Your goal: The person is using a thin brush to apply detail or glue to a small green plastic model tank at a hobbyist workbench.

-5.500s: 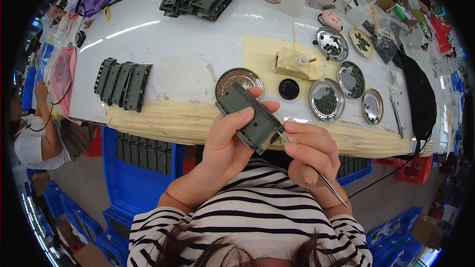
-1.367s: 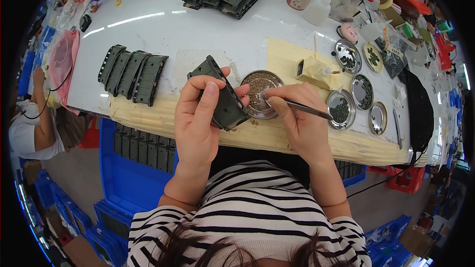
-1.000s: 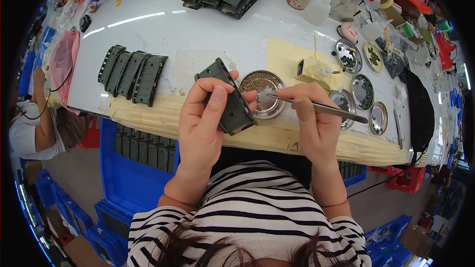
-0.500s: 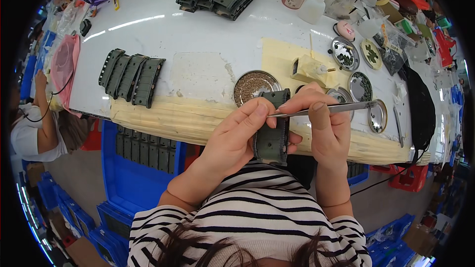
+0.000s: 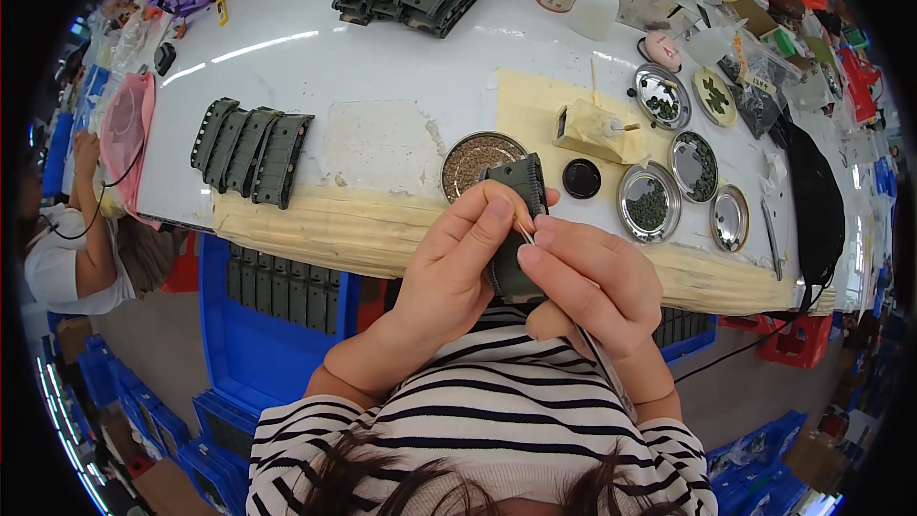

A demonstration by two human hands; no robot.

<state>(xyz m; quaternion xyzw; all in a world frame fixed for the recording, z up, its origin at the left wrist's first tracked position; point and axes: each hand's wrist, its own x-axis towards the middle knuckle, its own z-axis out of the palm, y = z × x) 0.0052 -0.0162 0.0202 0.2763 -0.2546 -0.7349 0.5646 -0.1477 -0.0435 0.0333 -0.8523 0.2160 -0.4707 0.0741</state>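
Note:
My left hand (image 5: 449, 263) is closed around a dark green, slightly curved plastic panel (image 5: 521, 272) with a ridged edge, held upright over my lap. Close against it is my right hand (image 5: 602, 287), its thumb and fingertips meeting my left fingertips at the panel's face. Between the fingertips shows a thin, pale, stick-like piece (image 5: 524, 231), too small to name surely. A pair of metal tweezers (image 5: 606, 368) is tucked in my right hand, its shaft running back along the palm toward the wrist. Behind the panel stands a round dish of brown granules (image 5: 468, 167).
Dishes of small green parts (image 5: 648, 203) stand right, near a black round cap (image 5: 581, 179) and a pale wrapped box (image 5: 597, 131). Similar green panels (image 5: 253, 148) lie left and at the back. A blue bin (image 5: 239, 354) sits below the table's padded edge.
The tweezers swung from lying across the panel to pointing back along my right palm. My right fingertips came in to the left ones, and the panel tilted slightly.

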